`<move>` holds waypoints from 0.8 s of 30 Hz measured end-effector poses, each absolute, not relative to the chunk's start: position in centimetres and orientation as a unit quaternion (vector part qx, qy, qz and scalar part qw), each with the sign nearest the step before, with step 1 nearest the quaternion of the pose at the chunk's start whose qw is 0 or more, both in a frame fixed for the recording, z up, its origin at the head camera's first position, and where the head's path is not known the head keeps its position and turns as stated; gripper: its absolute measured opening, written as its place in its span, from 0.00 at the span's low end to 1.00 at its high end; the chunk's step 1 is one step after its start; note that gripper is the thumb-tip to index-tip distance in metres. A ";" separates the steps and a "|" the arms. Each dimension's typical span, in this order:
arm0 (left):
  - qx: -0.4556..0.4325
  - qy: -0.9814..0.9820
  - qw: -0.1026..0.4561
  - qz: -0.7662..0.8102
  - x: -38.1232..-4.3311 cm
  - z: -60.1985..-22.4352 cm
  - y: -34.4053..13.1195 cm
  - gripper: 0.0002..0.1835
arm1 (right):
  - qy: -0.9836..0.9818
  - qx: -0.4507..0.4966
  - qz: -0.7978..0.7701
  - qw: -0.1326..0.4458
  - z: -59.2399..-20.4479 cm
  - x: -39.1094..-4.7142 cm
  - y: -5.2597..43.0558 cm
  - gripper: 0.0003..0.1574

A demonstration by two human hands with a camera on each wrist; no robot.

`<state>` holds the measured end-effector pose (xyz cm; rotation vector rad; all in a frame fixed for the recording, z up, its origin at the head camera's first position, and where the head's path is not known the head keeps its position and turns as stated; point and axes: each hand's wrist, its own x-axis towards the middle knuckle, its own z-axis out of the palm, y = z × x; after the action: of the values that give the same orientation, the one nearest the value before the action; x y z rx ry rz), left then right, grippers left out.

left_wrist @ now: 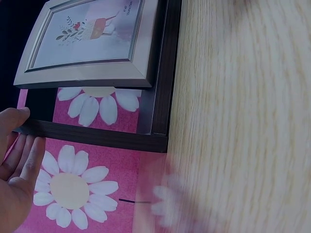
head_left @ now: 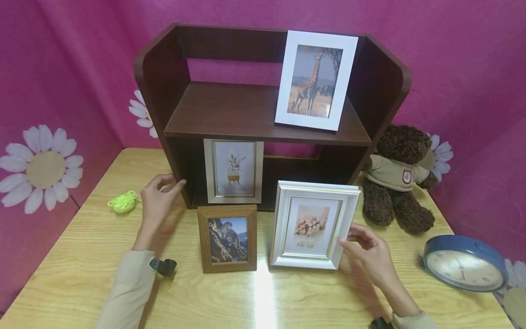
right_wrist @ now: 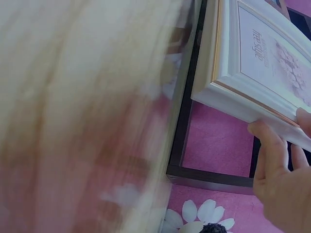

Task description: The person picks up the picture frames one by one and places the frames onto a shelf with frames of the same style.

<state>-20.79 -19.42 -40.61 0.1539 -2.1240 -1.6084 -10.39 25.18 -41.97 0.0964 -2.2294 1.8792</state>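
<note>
My left hand [head_left: 157, 201] grips the lower left side panel of a dark brown two-tier shelf [head_left: 226, 109], its thumb and fingers on opposite faces of the panel in the left wrist view. At the right, my right hand [head_left: 373, 257] pinches the right edge of a white picture frame [head_left: 314, 224] with a gold inner line and "free style" print. That frame stands tilted back before the shelf. Left of it on the table is a brown wooden frame [head_left: 228, 240] with a leopard picture. A cream frame [left_wrist: 92, 43] with a plant picture stands in the lower tier.
On the upper tier at right leans a white giraffe frame [head_left: 315, 82]. Beside the shelf sits a brown teddy bear [head_left: 396, 178], with a blue oval clock [head_left: 464, 264] in front of it. Bright yellow-green yarn [head_left: 123, 202] lies on the wooden table [head_left: 197, 301] at left.
</note>
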 end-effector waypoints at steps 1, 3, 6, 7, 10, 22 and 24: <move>0.057 -0.773 0.233 -0.587 -20.8 -40.6 -19.4 0.11 | -0.759 0.030 0.641 0.112 -41.9 -10.5 25.2 0.22; 0.057 -0.771 0.234 -0.590 -20.8 -40.6 -19.4 0.11 | -0.761 0.024 0.639 0.110 -41.8 -10.7 25.1 0.22; 0.055 -0.768 0.235 -0.593 -20.8 -40.5 -19.4 0.11 | -0.763 0.017 0.637 0.106 -41.6 -11.0 25.1 0.23; 0.055 -0.767 0.236 -0.594 -20.8 -40.5 -19.5 0.11 | -0.761 0.014 0.640 0.106 -41.5 -11.1 25.0 0.23; 0.054 -0.769 0.236 -0.592 -20.9 -40.6 -19.5 0.11 | -0.753 0.012 0.650 0.098 -41.3 -11.5 24.9 0.24; 0.054 -0.766 0.221 -0.601 -20.7 -40.6 -19.5 0.11 | -0.751 -0.010 0.655 0.088 -40.5 -13.3 24.7 0.20; 0.052 -0.768 0.222 -0.598 -20.7 -40.6 -19.5 0.11 | -0.750 -0.012 0.655 0.090 -40.4 -13.7 24.6 0.19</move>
<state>-20.74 -19.54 -40.65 0.1429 -2.1211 -1.6530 -13.67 24.64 -40.45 -0.0355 -2.2300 1.9476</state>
